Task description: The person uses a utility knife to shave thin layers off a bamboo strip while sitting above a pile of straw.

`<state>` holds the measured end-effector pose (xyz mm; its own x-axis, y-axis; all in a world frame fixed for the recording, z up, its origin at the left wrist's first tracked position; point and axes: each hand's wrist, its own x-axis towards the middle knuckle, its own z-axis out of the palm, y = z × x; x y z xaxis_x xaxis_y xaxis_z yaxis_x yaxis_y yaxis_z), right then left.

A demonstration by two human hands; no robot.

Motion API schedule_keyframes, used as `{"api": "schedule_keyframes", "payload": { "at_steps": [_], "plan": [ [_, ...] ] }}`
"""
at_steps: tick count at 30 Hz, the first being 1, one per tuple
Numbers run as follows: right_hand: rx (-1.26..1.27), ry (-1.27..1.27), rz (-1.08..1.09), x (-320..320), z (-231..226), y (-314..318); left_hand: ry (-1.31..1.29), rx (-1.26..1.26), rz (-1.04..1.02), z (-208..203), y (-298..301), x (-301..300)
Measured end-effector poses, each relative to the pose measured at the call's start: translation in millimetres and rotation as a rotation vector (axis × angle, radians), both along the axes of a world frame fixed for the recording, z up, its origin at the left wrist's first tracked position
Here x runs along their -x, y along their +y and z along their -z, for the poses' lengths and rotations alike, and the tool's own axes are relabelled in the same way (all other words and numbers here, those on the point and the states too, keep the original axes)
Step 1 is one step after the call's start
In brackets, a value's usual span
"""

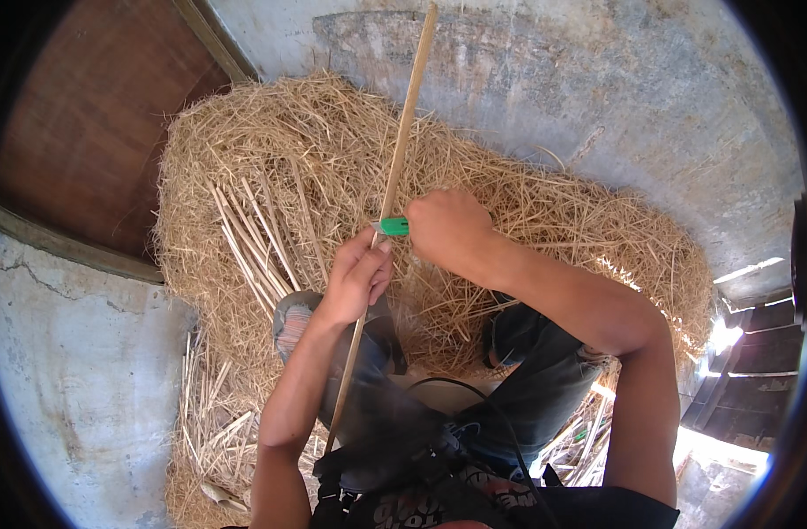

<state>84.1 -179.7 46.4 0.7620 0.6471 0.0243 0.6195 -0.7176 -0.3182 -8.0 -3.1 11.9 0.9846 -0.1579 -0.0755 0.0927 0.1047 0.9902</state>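
A long, thin bamboo strip runs from near the wall down past my lap. My left hand is closed around its middle, fingers curled over the strip. In a fist, my right hand grips a green-handled cutter knife, just right of my left fingertips. The knife's front end meets the strip; its blade is mostly hidden there. Above the knife the strip looks wider, and below my left hand it slants down between my legs.
Straw is heaped around me against the grey wall. A bundle of pale split sticks lies left of my knee, with more sticks lower left. A brown panel stands at upper left. A black cable crosses my lap.
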Motion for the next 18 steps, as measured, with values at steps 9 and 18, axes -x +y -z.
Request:
{"api": "schedule_keyframes", "payload": {
  "at_steps": [9,18],
  "plan": [
    [0.083,-0.022,-0.002,-8,-7,8,-0.027,0.007,-0.060,18,4,0],
    [0.034,-0.171,0.555,-134,-19,-92,-0.011,-0.228,0.208,7,-7,25]
  ]
}}
